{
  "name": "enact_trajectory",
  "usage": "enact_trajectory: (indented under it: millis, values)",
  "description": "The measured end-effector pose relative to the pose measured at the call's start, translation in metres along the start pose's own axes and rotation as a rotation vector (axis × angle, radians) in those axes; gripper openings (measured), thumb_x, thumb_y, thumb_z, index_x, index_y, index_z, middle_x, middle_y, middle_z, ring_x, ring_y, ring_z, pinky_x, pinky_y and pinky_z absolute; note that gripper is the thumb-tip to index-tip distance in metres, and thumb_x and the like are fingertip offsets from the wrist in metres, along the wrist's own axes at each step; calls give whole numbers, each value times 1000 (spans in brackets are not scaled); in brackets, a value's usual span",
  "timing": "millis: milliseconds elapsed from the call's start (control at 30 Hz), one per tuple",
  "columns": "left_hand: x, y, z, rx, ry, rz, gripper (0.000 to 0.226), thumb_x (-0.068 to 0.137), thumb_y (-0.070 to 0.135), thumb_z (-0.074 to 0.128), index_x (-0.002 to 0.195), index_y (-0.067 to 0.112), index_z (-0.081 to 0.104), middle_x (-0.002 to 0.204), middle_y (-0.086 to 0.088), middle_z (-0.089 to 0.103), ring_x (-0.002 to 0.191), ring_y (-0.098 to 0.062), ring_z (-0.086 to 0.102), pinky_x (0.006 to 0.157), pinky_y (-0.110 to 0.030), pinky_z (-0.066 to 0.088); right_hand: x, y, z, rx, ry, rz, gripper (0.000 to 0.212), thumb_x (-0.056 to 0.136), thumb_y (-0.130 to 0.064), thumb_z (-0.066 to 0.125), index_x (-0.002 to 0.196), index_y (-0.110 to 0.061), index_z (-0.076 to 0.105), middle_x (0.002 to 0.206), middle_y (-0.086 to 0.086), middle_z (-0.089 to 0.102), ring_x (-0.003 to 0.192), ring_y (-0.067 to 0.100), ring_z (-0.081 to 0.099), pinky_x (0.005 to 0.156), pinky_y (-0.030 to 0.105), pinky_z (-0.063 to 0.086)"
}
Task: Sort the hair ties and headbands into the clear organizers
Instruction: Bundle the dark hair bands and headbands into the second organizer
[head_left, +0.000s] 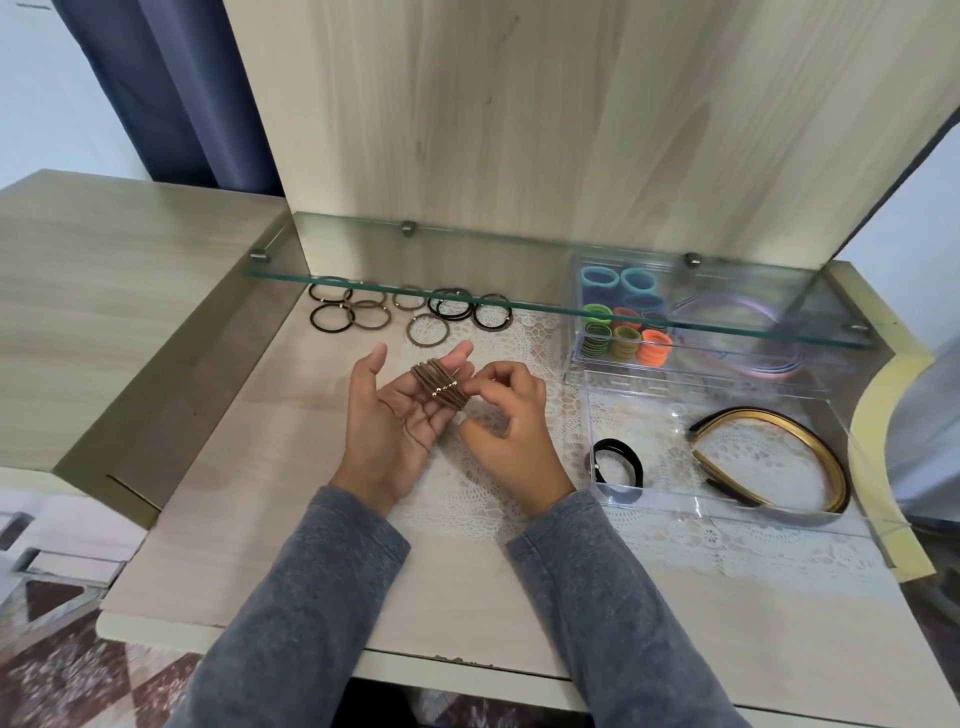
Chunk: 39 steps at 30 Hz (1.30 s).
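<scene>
Left hand (393, 418) is lying open, palm up, carrying a stack of brown hair ties (439, 389) looped around its straight fingers so they stay together. Right hand (506, 415) is pinching the stack's edge, likely lining them up. Loose ties (332, 318) are waiting on the surface (260, 493).

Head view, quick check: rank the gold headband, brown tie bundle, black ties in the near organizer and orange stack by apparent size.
1. gold headband
2. brown tie bundle and black ties: look alike, not ranked
3. orange stack, though it sits farther back
</scene>
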<state>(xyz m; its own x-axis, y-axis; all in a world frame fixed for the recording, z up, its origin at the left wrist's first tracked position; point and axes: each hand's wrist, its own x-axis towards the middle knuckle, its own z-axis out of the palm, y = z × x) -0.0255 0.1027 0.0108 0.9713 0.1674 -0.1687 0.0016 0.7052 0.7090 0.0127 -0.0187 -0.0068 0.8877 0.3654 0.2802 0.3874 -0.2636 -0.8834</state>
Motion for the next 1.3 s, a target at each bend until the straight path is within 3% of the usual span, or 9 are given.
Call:
enact_trajectory:
  millis: [133, 233, 400, 500, 600, 800, 933, 1067, 1300]
  values:
    - [-3, 2, 4, -10, -1, 10, 78, 99, 52, 23, 90, -4, 77, 124, -16, 68, 112, -25, 66, 98, -30, 53, -1, -3, 0, -17, -47, 22, 22, 69, -21, 55, 80, -40, 59, 100, -7, 44, 105, 13, 34, 93, 12, 25]
    - [-5, 2, 6, -17, 0, 20, 82, 100, 53, 22, 79, -2, 79, 119, -16, 70, 111, -25, 67, 99, -32, 52, -1, -3, 0, -57, -71, 15, 18, 68, -23, 55, 81, -33, 61, 98, -7, 43, 104, 12, 33, 93, 15, 26]
    - [-5, 5, 6, -116, 13, 13, 81, 98, 57, 26, 84, -5, 78, 120, -17, 70, 109, -26, 69, 86, -34, 59, -5, -10, -3, -92, -92, 1, 20, 70, -24, 56, 87, -33, 63, 97, -5, 43, 101, 10, 31, 93, 23, 29]
    - [-5, 8, 2, -156, 7, -28, 80, 96, 60, 29, 97, -4, 77, 122, -15, 69, 111, -26, 68, 88, -37, 59, -6, -16, -10, -230, -105, -66, 22, 74, -28, 57, 92, -33, 67, 99, -5, 43, 102, 12, 31, 95, 30, 32]
    - [-5, 10, 0, -184, -5, -65, 76, 94, 60, 35, 96, -3, 78, 120, -13, 71, 106, -25, 70, 82, -35, 61, -7, -23, -21, -406, -131, -156, 28, 76, -32, 57, 100, -25, 71, 100, -6, 43, 104, 15, 33, 96, 34, 32]
    - [-3, 16, 2, -134, -66, -255, 45, 73, 42, 67, 86, 0, 77, 105, -10, 74, 95, -25, 73, 78, -35, 61, -10, -27, -47, -648, -188, -271, 26, 81, -38, 60, 99, -22, 71, 102, -1, 48, 105, 23, 40, 94, 43, 36]
    - [4, 25, 11, 96, -143, -444, 37, 43, 27, 94, 71, 13, 73, 85, 2, 73, 85, -18, 72, 92, -34, 54, -10, -25, -69, -719, -188, -345, 18, 84, -29, 67, 99, -21, 72, 100, 2, 50, 102, 25, 42, 88, 40, 37]
    - [9, 31, 34, 426, -119, -504, 17, 66, 31, 73, 61, 18, 63, 76, 4, 68, 81, -15, 64, 86, -33, 47, -11, -25, -90, -848, -98, -485, 8, 82, -22, 69, 87, -17, 73, 94, 4, 54, 95, 27, 48, 77, 42, 43]
    - [24, 19, 82, 1161, -110, -436, 7, 86, 22, 66, 79, 20, 63, 75, 5, 66, 76, -11, 64, 80, -30, 42, -15, -37, -133, -1129, -93, -607, 4, 75, -19, 75, 78, -18, 73, 93, 6, 56, 96, 34, 54, 79, 43, 41]
